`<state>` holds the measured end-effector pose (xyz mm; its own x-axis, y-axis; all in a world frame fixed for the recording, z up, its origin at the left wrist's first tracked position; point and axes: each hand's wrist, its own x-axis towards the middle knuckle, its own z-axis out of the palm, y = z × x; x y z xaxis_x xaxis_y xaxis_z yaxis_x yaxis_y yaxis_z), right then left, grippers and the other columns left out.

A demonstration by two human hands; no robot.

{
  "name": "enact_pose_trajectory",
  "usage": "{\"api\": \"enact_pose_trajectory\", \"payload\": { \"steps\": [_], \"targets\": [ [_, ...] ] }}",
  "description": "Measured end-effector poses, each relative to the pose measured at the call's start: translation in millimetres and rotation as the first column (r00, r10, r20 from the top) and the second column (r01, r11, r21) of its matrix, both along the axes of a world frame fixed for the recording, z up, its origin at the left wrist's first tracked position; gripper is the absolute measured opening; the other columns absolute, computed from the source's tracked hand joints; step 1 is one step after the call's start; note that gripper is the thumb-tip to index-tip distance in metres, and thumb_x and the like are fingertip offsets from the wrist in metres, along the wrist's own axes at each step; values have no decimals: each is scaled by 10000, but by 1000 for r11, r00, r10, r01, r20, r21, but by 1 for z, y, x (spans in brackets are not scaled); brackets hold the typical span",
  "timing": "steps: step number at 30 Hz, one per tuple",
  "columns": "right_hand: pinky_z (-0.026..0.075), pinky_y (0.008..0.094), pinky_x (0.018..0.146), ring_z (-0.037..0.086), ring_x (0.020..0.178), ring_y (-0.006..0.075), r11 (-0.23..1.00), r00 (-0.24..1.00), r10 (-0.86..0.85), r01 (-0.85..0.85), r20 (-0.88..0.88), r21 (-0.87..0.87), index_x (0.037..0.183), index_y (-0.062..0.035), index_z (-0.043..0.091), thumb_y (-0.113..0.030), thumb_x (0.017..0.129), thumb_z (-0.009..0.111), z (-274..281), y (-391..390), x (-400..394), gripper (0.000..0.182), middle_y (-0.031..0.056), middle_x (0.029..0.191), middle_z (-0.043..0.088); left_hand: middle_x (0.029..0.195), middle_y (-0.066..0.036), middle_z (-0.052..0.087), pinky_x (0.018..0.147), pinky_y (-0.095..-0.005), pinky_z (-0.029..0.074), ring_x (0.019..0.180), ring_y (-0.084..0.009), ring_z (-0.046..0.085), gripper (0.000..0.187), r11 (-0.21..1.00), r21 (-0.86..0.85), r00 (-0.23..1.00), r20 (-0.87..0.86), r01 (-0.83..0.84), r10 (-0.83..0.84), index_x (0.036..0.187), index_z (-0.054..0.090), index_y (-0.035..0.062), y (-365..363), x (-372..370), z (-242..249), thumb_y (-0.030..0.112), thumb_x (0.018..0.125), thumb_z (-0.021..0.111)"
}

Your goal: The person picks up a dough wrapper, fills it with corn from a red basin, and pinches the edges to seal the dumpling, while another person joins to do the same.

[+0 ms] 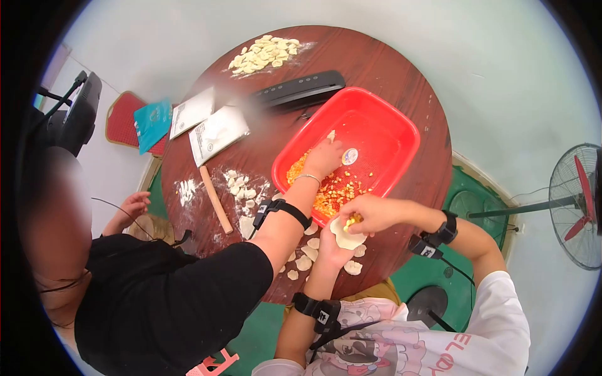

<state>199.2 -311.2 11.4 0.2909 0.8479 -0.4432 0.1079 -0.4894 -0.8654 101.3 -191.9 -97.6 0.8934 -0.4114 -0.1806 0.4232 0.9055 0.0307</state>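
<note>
My left hand (332, 254) holds a round dumpling wrapper (344, 240) on its palm, just past the near rim of the red basin (406, 128). Right above the wrapper, my right hand (376, 213) has its fingers pinched on a bit of yellow filling (355, 219). Loose orange and yellow chopped filling (342, 195) covers the near left part of the basin floor. Several flat wrappers (306, 258) lie on the table around my left forearm.
A co-worker's hand (323, 160) reaches into the basin from the left, beside a small round lid-like item (350, 156). A rolling pin (216, 200), floury dough pieces (238, 186), white packets (219, 133), a black device (300, 91) and a dumpling pile (264, 55) share the table (382, 59).
</note>
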Motion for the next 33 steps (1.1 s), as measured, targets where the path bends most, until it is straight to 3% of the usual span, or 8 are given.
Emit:
{"api": "enact_pose_trajectory", "payload": {
  "steps": [1,5,8,14,17,21,30,33],
  "targets": [
    [466,345,590,571,662,233,987,939,28,-79,342,138,875,-6,532,-68,721,563,-13,-2,-7,169,141,694,541,1073,-104,518,854,-380,427,997,-240,516,333,999,6,980,-194,-36,37,1104,458,54,-2,-1,2,262,898,301],
    [464,415,614,560,680,348,982,828,-143,52,541,180,825,16,539,-68,690,546,-14,-2,-35,159,198,751,542,1104,-98,510,873,-369,406,1008,-228,506,346,998,39,975,-213,-57,64,1104,465,58,-6,-1,26,284,909,289],
    [469,411,602,562,686,348,996,739,-86,60,668,62,820,18,543,-75,696,540,6,1,-47,156,204,781,545,1121,-94,513,908,-356,381,1028,-223,498,355,994,61,962,-254,-86,99,1114,465,59,-10,-1,52,288,911,285],
    [475,402,595,572,699,337,990,817,-124,61,563,128,722,32,551,-81,694,534,19,5,-50,117,198,773,549,1119,-73,528,925,-377,373,1072,-202,476,327,990,-23,985,-110,-140,137,1092,502,88,-3,-8,43,275,902,313],
    [475,399,597,573,696,330,990,740,-113,25,663,141,682,28,551,-66,692,530,27,9,-54,96,189,756,546,1090,-65,548,917,-366,380,1050,-197,491,324,984,-77,980,-130,-164,153,1071,517,87,0,-11,52,276,903,315],
    [470,382,690,555,787,325,997,719,-25,-37,695,74,800,14,553,-72,754,547,34,12,-58,98,158,821,545,1083,-67,553,902,-360,394,1027,-191,506,324,979,-37,973,-125,-201,195,1060,524,85,4,-15,61,276,905,313],
    [469,322,614,575,712,265,954,768,-228,55,598,294,851,-13,585,-7,738,567,50,19,-62,115,117,773,564,984,-64,578,828,-346,444,933,-184,554,305,969,-100,970,-111,-227,216,1011,524,66,13,-22,66,260,904,313],
    [466,292,582,581,662,234,870,744,-410,144,528,472,840,-11,596,-26,746,577,55,19,-57,97,109,758,587,942,-59,585,816,-346,447,906,-185,562,303,961,76,935,-221,-266,276,975,533,61,14,-22,68,266,904,321]
  ]
}}
